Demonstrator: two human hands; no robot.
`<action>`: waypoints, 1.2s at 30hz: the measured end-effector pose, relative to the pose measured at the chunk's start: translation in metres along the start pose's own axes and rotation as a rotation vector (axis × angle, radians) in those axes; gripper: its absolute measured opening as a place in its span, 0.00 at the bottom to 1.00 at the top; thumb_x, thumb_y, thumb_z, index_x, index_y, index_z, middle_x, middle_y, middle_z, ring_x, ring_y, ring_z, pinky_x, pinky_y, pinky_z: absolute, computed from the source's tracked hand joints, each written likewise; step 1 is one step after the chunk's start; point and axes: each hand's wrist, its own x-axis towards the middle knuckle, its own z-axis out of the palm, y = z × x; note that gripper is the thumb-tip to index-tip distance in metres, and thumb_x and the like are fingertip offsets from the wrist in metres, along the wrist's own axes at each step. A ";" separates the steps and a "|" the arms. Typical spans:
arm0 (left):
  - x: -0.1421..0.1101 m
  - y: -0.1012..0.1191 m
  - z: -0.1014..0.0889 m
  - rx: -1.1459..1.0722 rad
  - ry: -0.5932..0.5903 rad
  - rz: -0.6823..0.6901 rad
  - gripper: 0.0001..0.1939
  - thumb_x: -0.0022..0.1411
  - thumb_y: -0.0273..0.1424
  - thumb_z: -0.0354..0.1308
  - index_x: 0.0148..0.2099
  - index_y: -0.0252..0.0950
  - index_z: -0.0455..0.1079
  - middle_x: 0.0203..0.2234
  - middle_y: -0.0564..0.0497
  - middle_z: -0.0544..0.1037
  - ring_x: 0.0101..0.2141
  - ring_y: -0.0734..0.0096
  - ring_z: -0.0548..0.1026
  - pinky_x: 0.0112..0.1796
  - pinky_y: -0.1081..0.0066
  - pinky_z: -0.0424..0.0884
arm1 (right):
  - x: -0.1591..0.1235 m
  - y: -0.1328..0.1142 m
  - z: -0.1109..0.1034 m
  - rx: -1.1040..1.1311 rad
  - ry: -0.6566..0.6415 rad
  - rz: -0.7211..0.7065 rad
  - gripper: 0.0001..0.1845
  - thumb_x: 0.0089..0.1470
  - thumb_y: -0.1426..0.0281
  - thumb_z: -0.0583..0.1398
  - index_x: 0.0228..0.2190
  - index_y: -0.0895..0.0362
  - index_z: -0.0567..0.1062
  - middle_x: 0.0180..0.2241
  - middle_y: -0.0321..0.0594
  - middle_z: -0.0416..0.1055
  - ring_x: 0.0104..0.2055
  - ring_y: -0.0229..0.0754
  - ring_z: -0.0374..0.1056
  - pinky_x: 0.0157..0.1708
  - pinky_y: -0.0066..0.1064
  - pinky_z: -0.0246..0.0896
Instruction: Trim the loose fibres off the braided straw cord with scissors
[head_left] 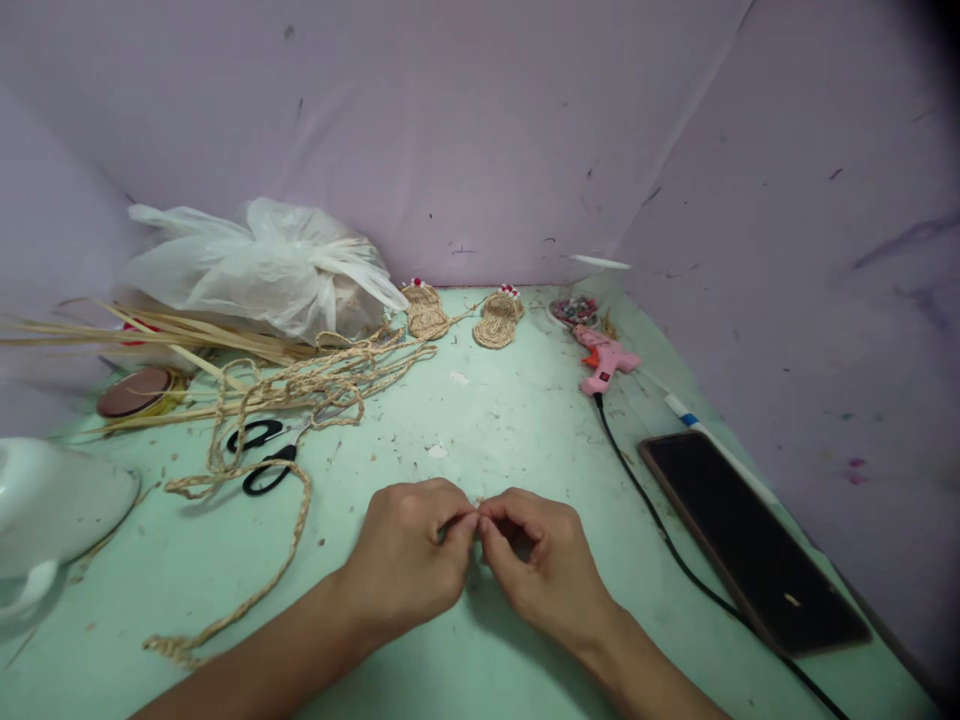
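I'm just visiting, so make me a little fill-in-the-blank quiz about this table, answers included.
The glue gun with a black cord is coloured ____.
The metal-bladed scissors have ____ handles.
The flat, dark-screened phone lies to the ____ of both the bare left hand and bare right hand.
Braided, sole-shaped fibre pieces number ____.

Missing words: pink; black; right; two.
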 end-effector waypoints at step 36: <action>0.008 -0.003 0.004 -0.535 0.015 -0.318 0.12 0.43 0.19 0.48 0.23 0.33 0.71 0.24 0.51 0.75 0.27 0.73 0.71 0.30 0.75 0.66 | -0.001 0.003 0.003 0.029 0.036 0.033 0.08 0.46 0.74 0.55 0.26 0.58 0.75 0.22 0.38 0.72 0.21 0.35 0.64 0.22 0.26 0.59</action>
